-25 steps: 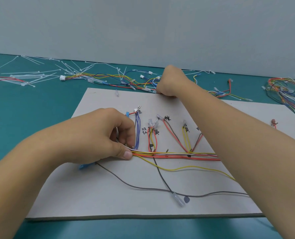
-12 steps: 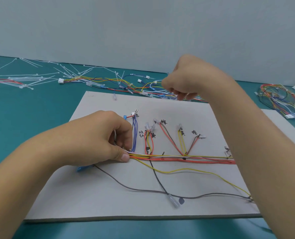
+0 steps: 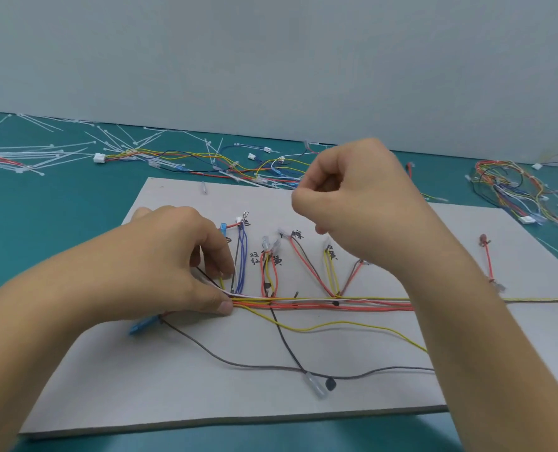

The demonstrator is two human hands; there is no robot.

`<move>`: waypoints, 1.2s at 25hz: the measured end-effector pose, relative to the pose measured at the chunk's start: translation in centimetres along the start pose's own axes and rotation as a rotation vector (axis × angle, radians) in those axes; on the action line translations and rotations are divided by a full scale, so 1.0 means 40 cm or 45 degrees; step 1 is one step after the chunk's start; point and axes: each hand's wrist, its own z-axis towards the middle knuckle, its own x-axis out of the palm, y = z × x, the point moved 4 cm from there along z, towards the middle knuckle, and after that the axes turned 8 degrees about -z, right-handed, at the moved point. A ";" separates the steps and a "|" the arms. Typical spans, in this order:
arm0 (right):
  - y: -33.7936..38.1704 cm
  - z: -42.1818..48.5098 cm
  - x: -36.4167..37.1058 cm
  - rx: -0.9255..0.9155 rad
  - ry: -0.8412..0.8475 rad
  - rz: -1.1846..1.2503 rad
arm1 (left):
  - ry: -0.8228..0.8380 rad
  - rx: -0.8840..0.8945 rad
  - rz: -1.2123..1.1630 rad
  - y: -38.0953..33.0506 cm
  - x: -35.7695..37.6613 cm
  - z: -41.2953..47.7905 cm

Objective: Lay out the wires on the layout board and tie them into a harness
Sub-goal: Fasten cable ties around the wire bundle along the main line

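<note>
Return: right hand (image 3: 352,197) back over the board (image 3: 206,386), curled, load unclear; left hand (image 3: 160,265) still pinches the bundle (image 3: 320,303), so tying probably comes next.

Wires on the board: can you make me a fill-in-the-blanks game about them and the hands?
1. The left hand grips the wire bundle at its ____ end.
2. The right hand hovers above the board with its fingers ____.
3. The cable ties scattered on the table are ____.
4. The tangled heap of wires lies on the table to the board's far ____.

Missing words: left, curled, white, right.
</note>
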 end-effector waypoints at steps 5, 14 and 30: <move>-0.033 -0.031 0.027 -0.130 -0.024 0.236 | -0.375 0.052 -0.186 -0.008 -0.033 -0.001; -0.046 -0.032 0.061 -0.277 0.211 0.330 | -0.787 0.447 -0.341 -0.071 -0.031 -0.030; -0.055 -0.031 0.064 -0.159 0.322 0.823 | -0.625 0.368 -0.544 -0.065 0.002 -0.013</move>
